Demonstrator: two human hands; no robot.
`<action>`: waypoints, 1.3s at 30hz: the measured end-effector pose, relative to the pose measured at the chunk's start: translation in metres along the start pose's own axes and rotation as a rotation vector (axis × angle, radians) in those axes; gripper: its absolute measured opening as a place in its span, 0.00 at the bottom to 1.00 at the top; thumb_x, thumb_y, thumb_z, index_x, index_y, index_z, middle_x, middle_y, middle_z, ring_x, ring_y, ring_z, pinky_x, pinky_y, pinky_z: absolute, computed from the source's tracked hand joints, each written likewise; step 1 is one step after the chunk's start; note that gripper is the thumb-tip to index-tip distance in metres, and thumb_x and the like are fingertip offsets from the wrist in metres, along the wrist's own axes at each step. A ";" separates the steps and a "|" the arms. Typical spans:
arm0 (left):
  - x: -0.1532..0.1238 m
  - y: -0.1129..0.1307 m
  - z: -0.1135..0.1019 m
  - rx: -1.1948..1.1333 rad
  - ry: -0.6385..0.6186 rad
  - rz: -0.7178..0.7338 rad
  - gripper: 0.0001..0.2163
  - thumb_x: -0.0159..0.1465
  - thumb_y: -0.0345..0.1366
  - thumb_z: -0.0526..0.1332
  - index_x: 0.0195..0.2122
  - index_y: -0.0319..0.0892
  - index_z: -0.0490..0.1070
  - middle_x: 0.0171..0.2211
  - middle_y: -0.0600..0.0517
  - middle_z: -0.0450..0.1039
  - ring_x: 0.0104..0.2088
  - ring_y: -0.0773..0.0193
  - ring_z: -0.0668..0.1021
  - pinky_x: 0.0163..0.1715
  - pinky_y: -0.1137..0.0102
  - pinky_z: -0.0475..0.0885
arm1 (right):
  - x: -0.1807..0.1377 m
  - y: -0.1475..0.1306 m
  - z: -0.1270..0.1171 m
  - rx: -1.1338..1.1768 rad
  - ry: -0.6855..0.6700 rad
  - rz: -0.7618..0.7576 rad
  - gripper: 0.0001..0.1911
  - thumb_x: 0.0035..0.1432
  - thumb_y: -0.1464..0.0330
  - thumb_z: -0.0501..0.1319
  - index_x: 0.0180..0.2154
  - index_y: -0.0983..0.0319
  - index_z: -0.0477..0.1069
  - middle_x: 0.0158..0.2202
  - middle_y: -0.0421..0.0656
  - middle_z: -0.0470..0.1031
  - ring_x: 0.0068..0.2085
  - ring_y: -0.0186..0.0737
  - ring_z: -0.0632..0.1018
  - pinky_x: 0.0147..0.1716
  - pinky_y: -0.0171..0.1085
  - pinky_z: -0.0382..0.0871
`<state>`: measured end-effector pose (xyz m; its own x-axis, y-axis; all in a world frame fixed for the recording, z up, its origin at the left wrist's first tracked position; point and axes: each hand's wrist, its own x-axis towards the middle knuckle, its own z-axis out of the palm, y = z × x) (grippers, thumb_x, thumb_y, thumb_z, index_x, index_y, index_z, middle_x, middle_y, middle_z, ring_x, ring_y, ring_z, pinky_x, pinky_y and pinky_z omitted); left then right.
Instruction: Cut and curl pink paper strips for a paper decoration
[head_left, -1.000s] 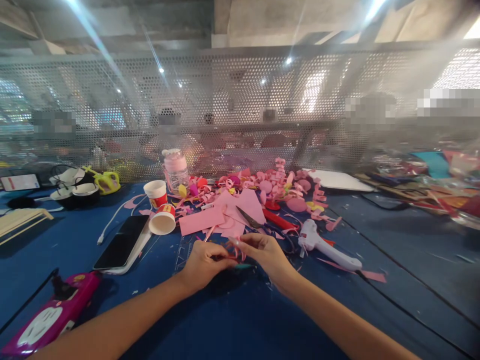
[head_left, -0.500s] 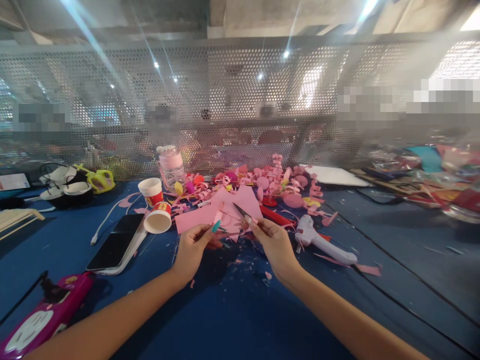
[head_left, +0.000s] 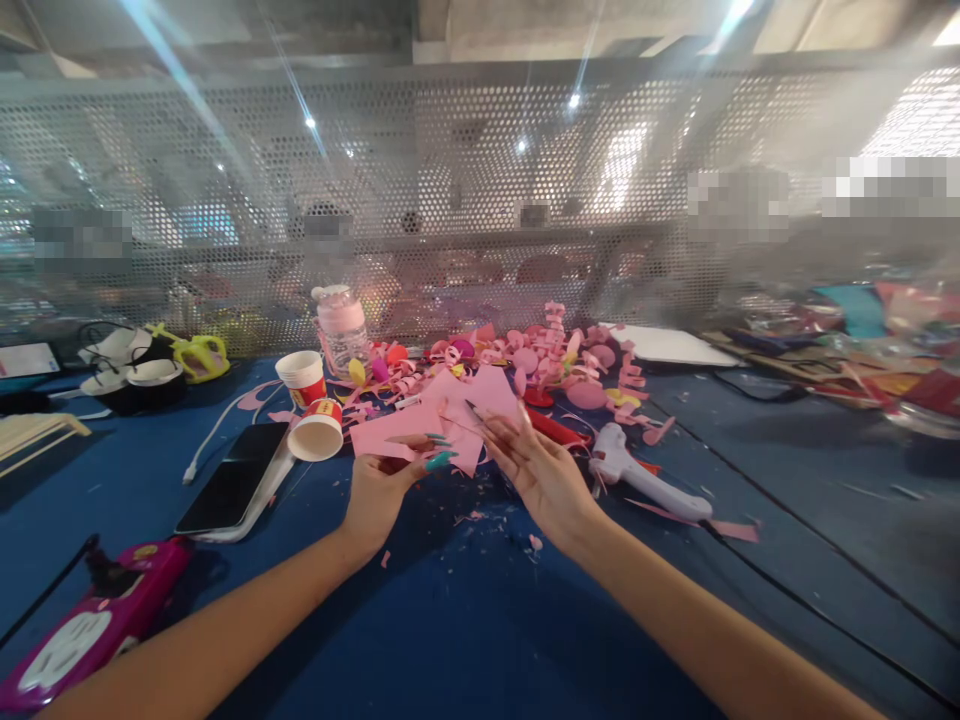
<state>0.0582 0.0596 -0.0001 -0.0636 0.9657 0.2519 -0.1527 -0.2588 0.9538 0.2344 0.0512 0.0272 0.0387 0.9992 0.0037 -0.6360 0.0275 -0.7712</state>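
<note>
My left hand point(head_left: 384, 488) is over the near edge of pink paper sheets point(head_left: 401, 428). Its thumb and fingers stretch to the right, slightly apart, with nothing visible between them. Across from it, my right hand point(head_left: 551, 485) has a thin dark pointed tool point(head_left: 474, 410) at its fingertips. The tool's tip points up and left over the pink paper, while the rest is hidden by the fingers, so I cannot tell its exact kind. Small pink scraps point(head_left: 535, 542) lie on the blue table below my hands.
Behind the sheets is a heap of pink paper curls and discs point(head_left: 525, 355). A white glue gun point(head_left: 649, 480) with a black cord lies right. Paper cups point(head_left: 316, 430), a bottle point(head_left: 342, 325), a phone point(head_left: 236, 480) and a magenta power strip point(head_left: 97, 620) are left.
My left fingers have loosened from a pinch on a small pink piece and spread to the right. My right fingers have straightened around the pointed tool, covering more of it.
</note>
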 end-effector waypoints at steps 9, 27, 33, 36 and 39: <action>-0.006 0.010 0.000 0.158 -0.076 0.180 0.09 0.51 0.33 0.65 0.35 0.39 0.75 0.37 0.48 0.77 0.40 0.59 0.77 0.44 0.64 0.72 | -0.014 0.009 0.008 0.050 -0.146 0.273 0.12 0.44 0.72 0.67 0.34 0.64 0.72 0.41 0.45 0.76 0.44 0.38 0.76 0.48 0.36 0.66; -0.017 0.016 0.000 0.300 -0.382 0.433 0.04 0.53 0.32 0.65 0.30 0.43 0.77 0.33 0.46 0.78 0.34 0.60 0.79 0.35 0.68 0.74 | -0.015 0.000 0.011 -0.079 -0.261 0.193 0.11 0.52 0.65 0.61 0.40 0.59 0.72 0.42 0.44 0.76 0.45 0.40 0.75 0.38 0.37 0.70; -0.017 0.015 -0.001 0.281 -0.468 0.427 0.05 0.54 0.31 0.64 0.31 0.45 0.77 0.37 0.47 0.78 0.36 0.60 0.79 0.37 0.67 0.74 | -0.012 -0.007 0.011 -0.097 -0.267 0.250 0.11 0.56 0.63 0.57 0.39 0.61 0.71 0.39 0.45 0.77 0.40 0.40 0.76 0.34 0.37 0.69; -0.019 0.017 -0.002 0.307 -0.542 0.429 0.06 0.57 0.32 0.61 0.32 0.46 0.78 0.37 0.46 0.78 0.37 0.60 0.79 0.38 0.67 0.74 | -0.011 -0.007 0.011 -0.144 -0.194 0.251 0.10 0.53 0.61 0.59 0.32 0.61 0.70 0.34 0.44 0.77 0.34 0.37 0.76 0.29 0.34 0.66; -0.020 0.020 -0.003 0.318 -0.612 0.417 0.07 0.58 0.32 0.59 0.35 0.45 0.77 0.38 0.45 0.77 0.38 0.59 0.79 0.38 0.66 0.74 | -0.010 -0.004 0.009 -0.198 -0.161 0.185 0.13 0.47 0.58 0.63 0.24 0.61 0.67 0.25 0.40 0.74 0.25 0.33 0.70 0.24 0.31 0.62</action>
<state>0.0538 0.0346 0.0131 0.5125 0.6554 0.5548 0.0583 -0.6712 0.7390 0.2292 0.0412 0.0360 -0.1961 0.9788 -0.0597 -0.4574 -0.1452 -0.8773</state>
